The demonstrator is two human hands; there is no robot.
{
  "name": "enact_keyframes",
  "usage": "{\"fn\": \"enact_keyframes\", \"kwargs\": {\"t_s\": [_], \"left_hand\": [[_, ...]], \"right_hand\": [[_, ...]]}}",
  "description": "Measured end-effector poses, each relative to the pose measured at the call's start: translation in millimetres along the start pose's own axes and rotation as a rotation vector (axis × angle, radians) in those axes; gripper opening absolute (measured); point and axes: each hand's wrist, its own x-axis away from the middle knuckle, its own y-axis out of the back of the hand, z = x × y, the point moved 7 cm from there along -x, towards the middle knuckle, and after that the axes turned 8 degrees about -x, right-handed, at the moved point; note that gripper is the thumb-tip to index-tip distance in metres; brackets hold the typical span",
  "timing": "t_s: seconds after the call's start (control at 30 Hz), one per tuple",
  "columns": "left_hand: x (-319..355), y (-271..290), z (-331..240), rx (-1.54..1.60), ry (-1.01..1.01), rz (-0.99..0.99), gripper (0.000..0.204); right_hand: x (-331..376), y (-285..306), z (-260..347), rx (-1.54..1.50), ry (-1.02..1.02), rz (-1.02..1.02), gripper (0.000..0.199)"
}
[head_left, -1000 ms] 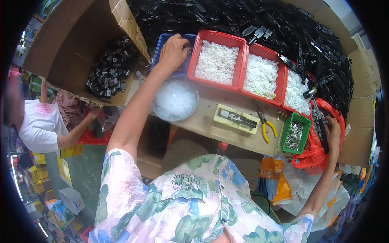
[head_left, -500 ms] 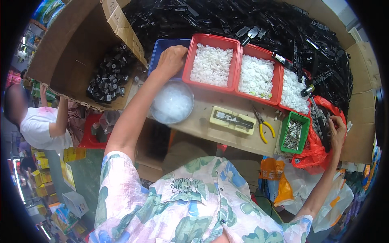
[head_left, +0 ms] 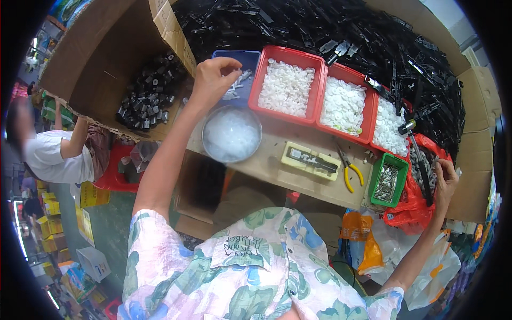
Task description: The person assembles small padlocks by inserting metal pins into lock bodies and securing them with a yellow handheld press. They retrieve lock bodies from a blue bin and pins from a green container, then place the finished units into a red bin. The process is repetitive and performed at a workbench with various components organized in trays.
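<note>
My left hand [head_left: 214,80] is above the front left part of a blue tray [head_left: 220,54], thumb and fingers pinched together. Whatever the pinch holds is too small to make out. Small white plastic pieces [head_left: 238,85] lie in that tray. At the right, my right hand [head_left: 446,178] is by the edge of a red plastic bag [head_left: 418,209] of small grey parts [head_left: 417,160], its fingertips closed on something I cannot make out. A hammer [head_left: 421,162] with a black handle leans across the bag. In front of me, a cream block [head_left: 288,161] carries a black and silver part [head_left: 312,160].
Red trays [head_left: 316,120] hold white pieces; a green tray [head_left: 401,186] holds metal pins. A round bowl [head_left: 232,133] of whitish material and yellow-handled pliers [head_left: 346,172] rest on the bench. Cardboard boxes hold black parts [head_left: 320,24] and dark cylinders [head_left: 146,101]. Another person [head_left: 61,154] sits at left.
My left hand has risen out of the blue tray and moved left, uncovering its white pieces. My right hand has shifted slightly at the red bag, fingertips now together. The view has moved a little.
</note>
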Motion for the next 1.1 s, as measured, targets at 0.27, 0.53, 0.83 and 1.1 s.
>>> {"fn": "enact_keyframes", "kwargs": {"t_s": [0.27, 0.53, 0.83, 1.1], "left_hand": [[61.6, 17.3, -9.8, -0.06, 0.02, 0.035, 0.016], [73.5, 22.9, -13.9, -0.053, 0.016, 0.04, 0.015], [99.5, 3.0, -56.4, 0.71, 0.357, 0.016, 0.013], [134.6, -65.6, -105.1, 1.17, 0.502, 0.098, 0.02]], "right_hand": [[12.6, -21.2, 33.2, -0.106, 0.071, -0.006, 0.005], [23.0, -51.1, 82.0, -0.228, 0.145, -0.014, 0.005], [58.1, -207.8, 148.0, -0.813, -0.074, 0.167, 0.008], [84.8, -269.4, 147.2, -1.114, -0.212, 0.239, 0.013]]}}
